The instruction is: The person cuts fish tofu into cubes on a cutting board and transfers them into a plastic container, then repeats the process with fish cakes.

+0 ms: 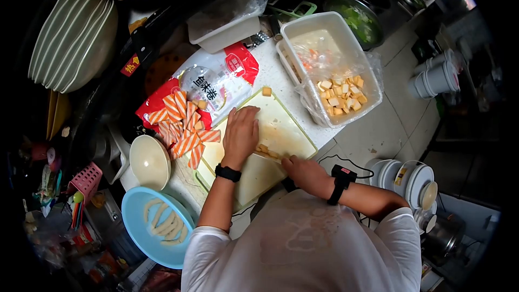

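My left hand (241,134) lies over the cutting board (286,121), palm down with its fingers stretched away from me. My right hand (308,176) is closed at the board's near right part, around what looks like the handle of a knife (268,156). The blade is seen nearly edge-on and runs toward my left wrist. Along it lies a short row of small golden-brown pieces (266,150). One tan cube (266,91) sits at the board's far corner. Left of my left hand is a pile of orange-and-white striped pieces (178,121), partly on a red-and-white food bag (216,78).
A white plastic tub (373,94) with tan cubes (341,96) and clear plastic stands at right. At left are a cream bowl (150,162) and a blue basin (138,232) holding pale sticks (165,224). Stacked bowls (75,38) stand upper left; white buckets (413,184) are at right.
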Demonstrator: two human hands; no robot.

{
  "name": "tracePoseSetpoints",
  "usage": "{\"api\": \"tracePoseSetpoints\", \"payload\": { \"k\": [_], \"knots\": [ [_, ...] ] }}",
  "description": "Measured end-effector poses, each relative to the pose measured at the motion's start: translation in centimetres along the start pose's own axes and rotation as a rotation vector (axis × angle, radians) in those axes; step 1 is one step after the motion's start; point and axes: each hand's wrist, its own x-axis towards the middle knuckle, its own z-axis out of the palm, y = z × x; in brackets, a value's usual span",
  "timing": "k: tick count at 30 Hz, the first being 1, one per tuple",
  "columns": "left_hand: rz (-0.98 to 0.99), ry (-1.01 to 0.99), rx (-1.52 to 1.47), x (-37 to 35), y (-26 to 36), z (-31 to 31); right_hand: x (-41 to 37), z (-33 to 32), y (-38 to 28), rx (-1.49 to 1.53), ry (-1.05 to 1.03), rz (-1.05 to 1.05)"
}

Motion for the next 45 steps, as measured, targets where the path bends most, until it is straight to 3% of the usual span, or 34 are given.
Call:
{"api": "tracePoseSetpoints", "payload": {
  "k": [14, 16, 19, 22, 24, 32, 36, 45],
  "knots": [
    [0.003, 0.030, -0.007, -0.2, -1.3, 1.5, 1.2, 2.2, 2.5, -0.053, 0.049, -0.062],
    [0.040, 0.099, -0.085, 0.5, -1.4, 1.3, 1.4, 1.8, 3.0, 0.016, 0.081, -0.026],
    [0.024, 0.296, -0.182, 0.6, 0.1, -1.7, 1.3, 0.6, 3.8, 0.372, -0.044, 0.093],
    [-0.081, 0.518, -0.308, -2.3, 1.4, -4.6, 0.7, 0.4, 3.8, 0.284, 0.173, -0.015],
    [-0.182, 0.601, -0.348, -4.3, 1.2, -5.8, 0.4, -0.8, 3.4, 0.297, 0.186, -0.002],
    [-0.374, 0.427, 0.030, -12.4, -7.7, -4.5, -0.4, -1.6, 4.2, 0.116, 0.316, -0.109],
    [-0.381, 0.315, 0.155, -10.6, -8.6, -4.8, -1.0, -1.9, 4.0, 0.166, 0.309, -0.055],
    [-0.256, 0.061, 0.836, -2.9, -14.5, -2.1, -1.7, -1.6, 5.2, 0.186, 0.304, -0.008]
  ]
}}
